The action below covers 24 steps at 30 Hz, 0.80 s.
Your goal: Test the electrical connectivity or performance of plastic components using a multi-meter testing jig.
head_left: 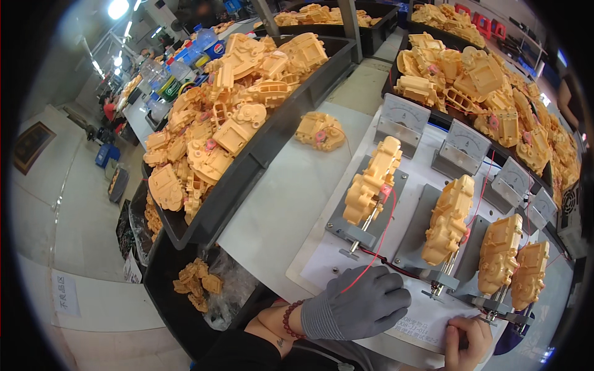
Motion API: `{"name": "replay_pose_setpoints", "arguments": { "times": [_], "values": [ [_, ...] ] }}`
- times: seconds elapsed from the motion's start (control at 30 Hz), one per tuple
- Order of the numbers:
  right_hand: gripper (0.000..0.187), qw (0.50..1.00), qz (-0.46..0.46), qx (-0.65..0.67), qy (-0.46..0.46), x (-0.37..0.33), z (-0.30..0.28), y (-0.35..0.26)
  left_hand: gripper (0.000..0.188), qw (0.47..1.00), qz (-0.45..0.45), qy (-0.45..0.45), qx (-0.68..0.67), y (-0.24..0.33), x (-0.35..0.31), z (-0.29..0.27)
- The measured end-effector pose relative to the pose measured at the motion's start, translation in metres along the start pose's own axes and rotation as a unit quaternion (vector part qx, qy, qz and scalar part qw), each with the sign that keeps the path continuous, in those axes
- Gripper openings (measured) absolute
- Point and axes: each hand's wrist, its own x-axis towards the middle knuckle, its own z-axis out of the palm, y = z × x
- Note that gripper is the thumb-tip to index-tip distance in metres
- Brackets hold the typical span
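Observation:
My left hand (356,303), in a grey knitted glove, has its fingers curled down over the white sheet in front of the first test fixture (352,234). Whatever lies under those fingers is hidden. A yellow plastic gearbox (372,179) sits clamped in that fixture, and its red wire (388,238) runs down across the back of the glove. Bare and curled, my right hand (468,341) is at the sheet's right edge, just below the clamp handles of the right-hand fixtures. Its thumb is bent beside the fingers; nothing between them shows. More gearboxes (448,219) stand clamped to the right.
Analog dial meters (459,146) line the back of the board. One loose gearbox (320,131) lies on the table. Black bins (260,164) heaped with gearboxes stand left and behind. Lower left, another black bin (162,290) holds a few parts and clear plastic.

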Motion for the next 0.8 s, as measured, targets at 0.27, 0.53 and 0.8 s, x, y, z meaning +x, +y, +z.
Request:
{"name": "replay_pose_setpoints", "arguments": {
  "times": [0.27,0.53,0.8],
  "values": [
    [0.010,0.999,0.027,-0.027,0.022,-0.006,-0.006,0.005,0.017,0.992,0.111,-0.002,0.056,-0.004,0.016,0.002],
    [0.019,0.997,-0.052,0.021,0.044,0.000,0.019,0.028,0.017,0.994,-0.053,0.023,0.089,0.014,0.000,-0.009],
    [0.015,0.999,-0.003,-0.031,0.024,-0.013,0.001,0.022,0.021,0.998,-0.028,0.012,0.059,0.014,0.011,-0.003]
  ]
}}
